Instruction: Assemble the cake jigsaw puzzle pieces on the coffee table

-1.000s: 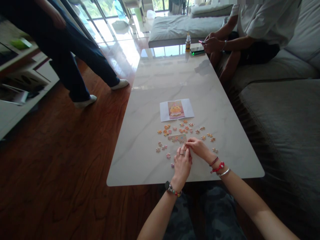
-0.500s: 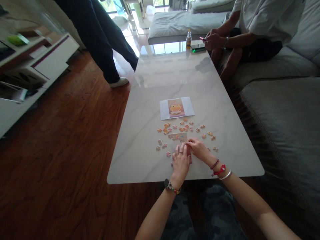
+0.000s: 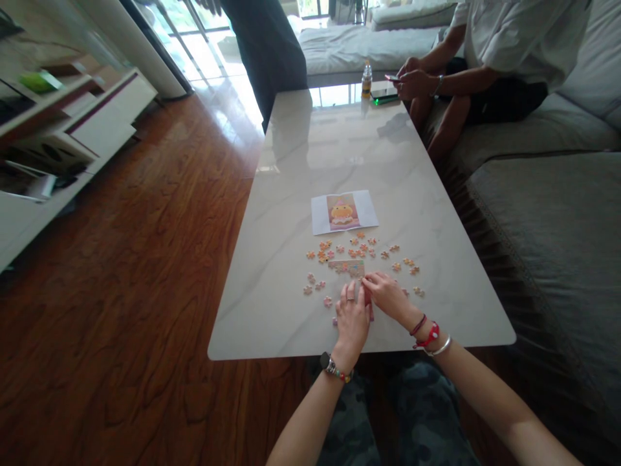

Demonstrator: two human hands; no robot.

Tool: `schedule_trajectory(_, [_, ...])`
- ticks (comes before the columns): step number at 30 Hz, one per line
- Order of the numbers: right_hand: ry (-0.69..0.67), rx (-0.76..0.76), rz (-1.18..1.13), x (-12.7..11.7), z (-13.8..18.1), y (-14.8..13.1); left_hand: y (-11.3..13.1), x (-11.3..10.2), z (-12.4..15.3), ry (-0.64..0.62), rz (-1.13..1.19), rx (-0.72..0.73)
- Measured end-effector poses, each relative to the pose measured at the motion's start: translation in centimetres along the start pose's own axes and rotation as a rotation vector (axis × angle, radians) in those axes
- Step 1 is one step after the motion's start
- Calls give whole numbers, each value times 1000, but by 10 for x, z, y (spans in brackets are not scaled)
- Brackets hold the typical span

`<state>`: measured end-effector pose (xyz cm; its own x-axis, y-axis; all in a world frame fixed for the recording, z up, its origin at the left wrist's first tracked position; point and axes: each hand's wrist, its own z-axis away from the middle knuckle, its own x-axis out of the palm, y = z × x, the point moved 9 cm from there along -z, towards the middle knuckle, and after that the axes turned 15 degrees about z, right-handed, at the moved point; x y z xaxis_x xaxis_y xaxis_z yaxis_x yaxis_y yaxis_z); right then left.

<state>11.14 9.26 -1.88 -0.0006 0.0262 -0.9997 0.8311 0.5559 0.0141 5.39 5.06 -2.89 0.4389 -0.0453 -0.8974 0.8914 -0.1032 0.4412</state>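
Observation:
My left hand (image 3: 351, 320) lies on the white marble table (image 3: 291, 194) with its fingers pressed together over a joined strip of pink puzzle pieces. My right hand (image 3: 388, 294) touches it from the right, fingertips pinched at the same pieces (image 3: 367, 296). Just beyond the fingertips lies a small assembled puzzle section (image 3: 346, 266). Several loose orange and pink pieces (image 3: 359, 249) are scattered around it. A reference picture of a yellow chick on white paper (image 3: 343, 211) lies farther up the table.
A seated person (image 3: 485, 58) on the grey sofa (image 3: 548, 213) holds a phone at the table's far right. A bottle (image 3: 367, 79) stands at the far edge. Another person's dark trouser legs (image 3: 266, 52) are at the far left corner. Wooden floor and shelves lie left.
The standing person has walked from the left floor to the table's far left corner. My hands stay together at the puzzle pieces, drawn slightly nearer to me.

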Motion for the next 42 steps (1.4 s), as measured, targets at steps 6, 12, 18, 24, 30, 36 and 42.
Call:
schedule_trajectory(6, [-30, 13, 0, -3, 0, -1, 3, 6, 0, -58, 26, 75])
schedule_trajectory(12, [-15, 53, -7, -1, 2, -1, -1, 0, -4, -36, 74, 77])
schedule_trajectory(18, [-1, 60, 18, -1, 6, -1, -19, -18, -40, -71, 35, 170])
schedule_trajectory(24, [-33, 89, 68, -1, 8, -1, -19, -14, -49, -166, -30, 240])
schedule_trajectory(30, [-44, 103, 108, -1, 9, -2, -20, -12, -41, -137, -34, 192])
schedule_trajectory(36, [-36, 107, 92, 0, 10, -1, -22, -11, -40, -118, -5, 173])
schedule_trajectory(42, [-19, 83, 91, 0, 10, -3, -23, -12, -42, -103, 4, 184])
